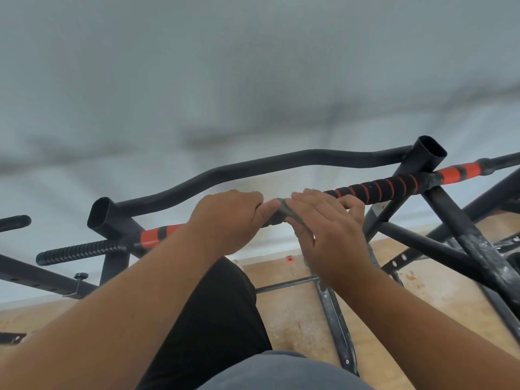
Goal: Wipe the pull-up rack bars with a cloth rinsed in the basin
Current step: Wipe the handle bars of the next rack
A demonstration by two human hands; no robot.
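Two hands on front grip bar (374, 190), 12 o'clock. My left hand (230, 218) fingers curled round bar; my right hand (329, 235) fingers pinching grey cloth (281, 211) wrapped there. Risk: cloth snagging on spiral foam, slipping off. Basin unseen.

A pale wall (253, 66) fills the upper view, blurred, with faint shadows across it. Below lies a light wooden floor (295, 319), scuffed with whitish patches. A small orange dot (289, 259) sits on the floor near the wall's foot. Black trousers (213, 319) and a grey shirt (281, 372) show at the bottom.
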